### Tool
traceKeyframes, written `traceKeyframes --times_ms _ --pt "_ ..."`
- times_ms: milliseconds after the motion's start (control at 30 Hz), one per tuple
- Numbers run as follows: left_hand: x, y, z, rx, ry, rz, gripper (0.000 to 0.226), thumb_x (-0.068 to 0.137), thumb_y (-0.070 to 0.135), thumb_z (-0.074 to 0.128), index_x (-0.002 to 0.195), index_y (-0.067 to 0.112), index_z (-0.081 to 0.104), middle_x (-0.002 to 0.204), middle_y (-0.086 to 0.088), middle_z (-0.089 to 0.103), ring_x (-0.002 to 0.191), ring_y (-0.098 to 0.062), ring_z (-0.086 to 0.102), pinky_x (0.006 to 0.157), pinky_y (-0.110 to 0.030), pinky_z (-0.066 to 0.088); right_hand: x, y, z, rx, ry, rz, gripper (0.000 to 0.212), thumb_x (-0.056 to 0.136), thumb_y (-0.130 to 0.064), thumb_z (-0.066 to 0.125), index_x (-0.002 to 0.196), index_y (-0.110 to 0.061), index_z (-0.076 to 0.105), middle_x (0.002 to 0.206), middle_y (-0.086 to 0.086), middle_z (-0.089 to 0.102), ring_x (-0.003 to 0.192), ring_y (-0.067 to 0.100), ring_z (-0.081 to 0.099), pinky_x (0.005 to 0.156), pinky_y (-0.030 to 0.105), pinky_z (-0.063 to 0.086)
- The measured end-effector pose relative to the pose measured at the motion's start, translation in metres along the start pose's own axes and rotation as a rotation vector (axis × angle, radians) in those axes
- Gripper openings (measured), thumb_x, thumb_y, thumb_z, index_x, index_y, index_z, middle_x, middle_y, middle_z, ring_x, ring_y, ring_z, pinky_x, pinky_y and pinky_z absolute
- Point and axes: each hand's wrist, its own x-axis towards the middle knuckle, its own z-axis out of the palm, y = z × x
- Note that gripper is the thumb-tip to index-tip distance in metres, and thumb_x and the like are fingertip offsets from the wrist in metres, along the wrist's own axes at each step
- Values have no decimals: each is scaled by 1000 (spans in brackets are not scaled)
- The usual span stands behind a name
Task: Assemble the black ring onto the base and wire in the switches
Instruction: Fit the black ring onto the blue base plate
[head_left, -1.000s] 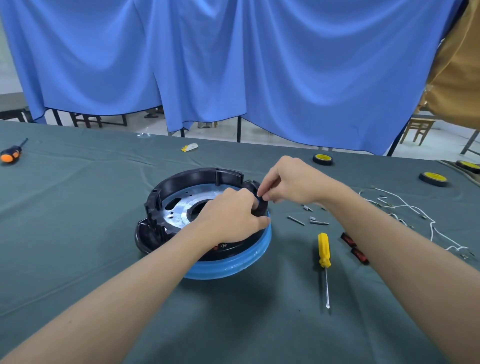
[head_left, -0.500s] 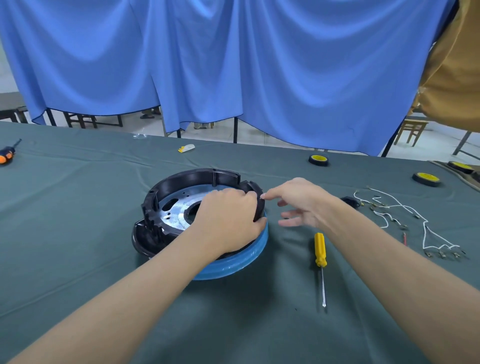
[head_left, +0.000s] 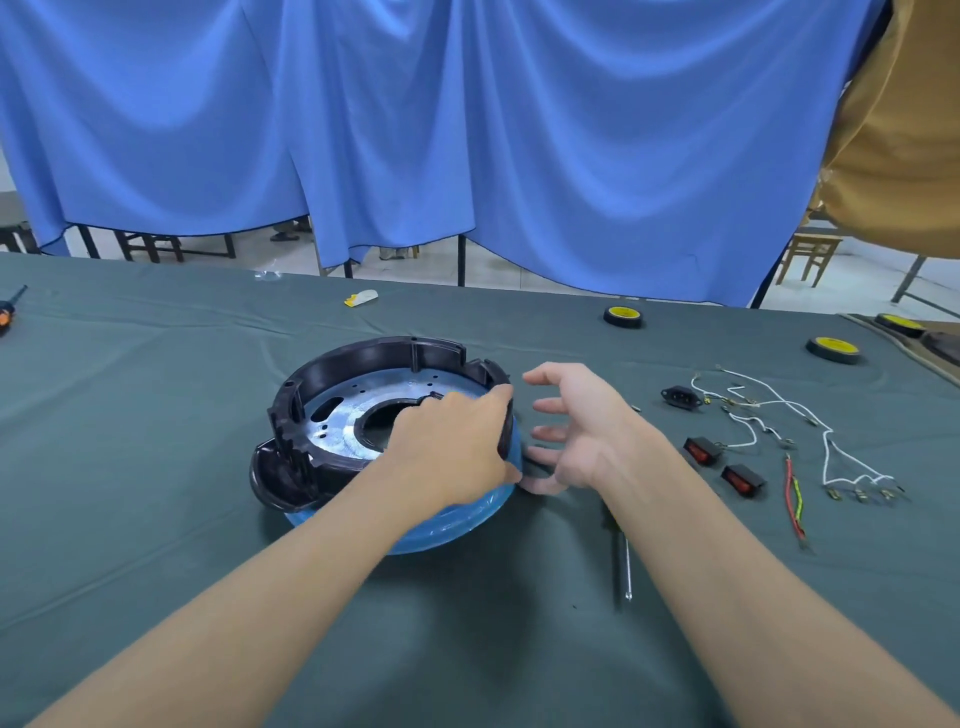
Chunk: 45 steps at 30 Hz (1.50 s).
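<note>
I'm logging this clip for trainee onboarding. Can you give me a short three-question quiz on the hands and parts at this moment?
1. True or false: the right hand is holding a part.
2. How many red switches lie on the green cloth? A) one B) two C) four
3. Fill in: the left hand grips the rim of the ___.

Key: 1 false, its fingers are spread and hold nothing; 2 B; 3 black ring.

Even soft light, slight wide-angle edge warp
</note>
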Motion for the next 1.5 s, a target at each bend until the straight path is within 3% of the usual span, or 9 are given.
traceKeyframes --times_ms 133,333,467,533,600,867,1133,1267,1500 --pt "0 -19 -8 -96 -194 -189 100 75 87 37 154 31 8 152 -11 40 137 -36 39 106 -48 38 0 4 4 -29 43 -20 37 73 -28 67 106 -13 57 114 13 47 104 31 53 76 52 47" --pt "5 -19 -15 -213 -314 -164 108 75 81 51 154 38 -8 153 -9 41 136 -30 42 100 -38 38 -6 6 7 -35 40 -40 48 73 -29 68 118 -20 53 115 12 46 98 28 54 65 45 47" --pt "4 -15 -19 -218 -334 -89 102 73 71 65 147 53 -2 122 -7 61 99 -30 53 97 -44 43 -8 5 5 -9 25 -29 47 75 -30 67 118 -19 53 115 12 46 93 28 52 70 47 47" --pt "2 -17 -19 -196 -298 -90 94 74 64 69 142 57 4 92 5 61 91 -25 47 100 -50 39 -7 5 1 15 2 -17 43 76 -30 66 114 -16 54 114 13 46 92 28 52 81 53 47" --pt "-1 -18 -21 -195 -253 -88 90 76 57 71 140 58 8 91 6 63 94 -23 48 98 -49 36 -7 4 -1 27 -5 -13 41 77 -30 66 112 -14 54 114 14 46 95 30 54 86 54 47" --pt "1 -23 -38 -317 -93 -56 79 71 54 76 135 58 29 77 12 51 94 -22 49 90 -46 48 -10 7 1 165 -135 24 18 93 -3 46 101 10 55 75 22 71 76 34 68 66 46 54" --pt "-5 7 -37 215 135 -23 93 61 73 70 128 18 38 124 -3 38 116 -28 35 88 -43 35 -16 4 4 211 -194 13 17 92 6 45 106 10 53 95 23 65 80 37 66 62 51 50" --pt "-5 15 -33 396 281 73 83 67 63 70 121 7 42 117 -5 34 103 -23 33 76 -32 26 -19 3 2 210 -218 -17 18 89 7 50 107 8 55 96 21 65 81 35 65 72 52 51" --pt "-14 13 -29 413 307 10 100 72 51 67 147 3 22 122 -9 39 91 -21 33 70 -32 28 -20 3 1 180 -247 -68 18 87 5 57 105 5 59 76 18 72 74 34 68 69 49 54"
